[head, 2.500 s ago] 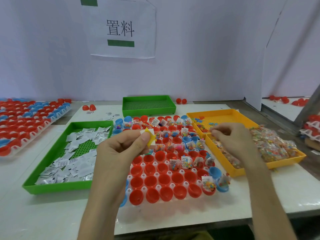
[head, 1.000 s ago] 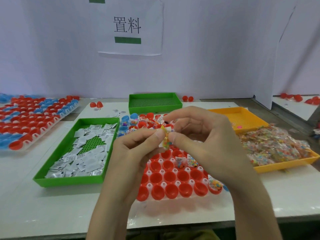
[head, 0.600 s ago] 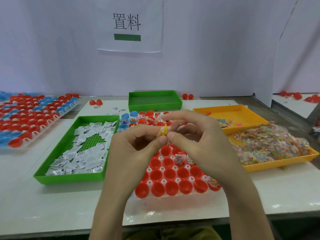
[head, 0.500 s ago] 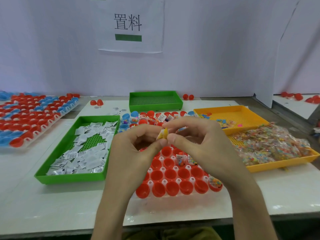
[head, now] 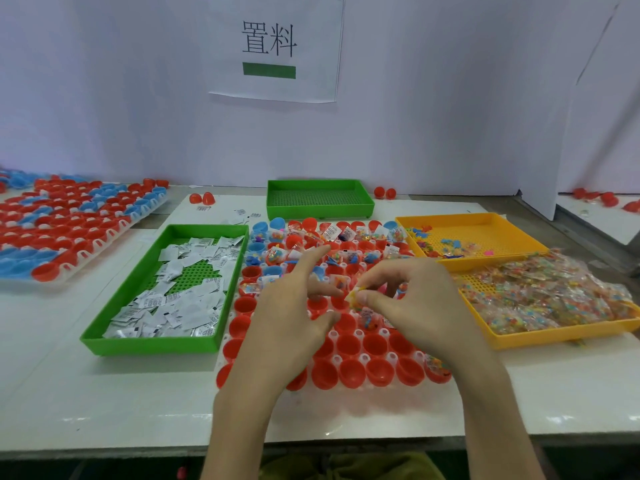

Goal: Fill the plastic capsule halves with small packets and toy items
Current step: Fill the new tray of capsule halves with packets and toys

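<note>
Red plastic capsule halves (head: 349,344) are filled toward 12 o'clock (empty toward 6). A yellow scrap (head: 354,295), perhaps a toy, is pinched by the right hand (head: 422,306); the left hand (head: 287,323) fingers are spread, empty.

Over the tray of red capsule halves (head: 349,372), the right hand (head: 420,306) pinches a small yellow packet (head: 354,295); the left hand (head: 294,306) hovers with fingers spread, empty.
</note>
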The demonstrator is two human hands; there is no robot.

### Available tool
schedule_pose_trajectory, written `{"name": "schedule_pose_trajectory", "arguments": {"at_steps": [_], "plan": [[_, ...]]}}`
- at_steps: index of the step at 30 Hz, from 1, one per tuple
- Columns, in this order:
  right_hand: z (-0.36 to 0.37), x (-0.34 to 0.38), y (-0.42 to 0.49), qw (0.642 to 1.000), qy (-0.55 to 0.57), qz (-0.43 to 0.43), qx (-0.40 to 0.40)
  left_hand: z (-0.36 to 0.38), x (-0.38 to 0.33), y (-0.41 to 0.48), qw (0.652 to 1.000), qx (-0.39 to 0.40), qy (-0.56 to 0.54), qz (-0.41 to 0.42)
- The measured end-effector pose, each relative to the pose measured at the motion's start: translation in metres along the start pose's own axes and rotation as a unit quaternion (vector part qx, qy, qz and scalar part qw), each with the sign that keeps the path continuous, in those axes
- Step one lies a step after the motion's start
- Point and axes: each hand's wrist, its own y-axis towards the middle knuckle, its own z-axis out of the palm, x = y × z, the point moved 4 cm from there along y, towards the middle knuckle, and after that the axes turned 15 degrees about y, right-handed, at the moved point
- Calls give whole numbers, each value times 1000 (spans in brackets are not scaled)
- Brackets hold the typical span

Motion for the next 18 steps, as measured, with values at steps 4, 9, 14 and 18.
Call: {"name": "schedule_pose_trajectory", "arguments": {"at_steps": [4, 9, 14, 18], "plan": [[11, -12, 2, 999, -25, 18, 11, 11, 5, 4, 999, 22, 33, -6], [21, -18, 3, 999, -41, 30, 19, 17, 11, 3, 998, 39, 54, -15], [24, -17, 4, 997, -63, 28, 34, 18, 14, 4, 997, 38, 61, -28], [26, -19, 4, 993, -107, 20, 38, 19, 14, 5, 996, 37, 69, -34]]}}
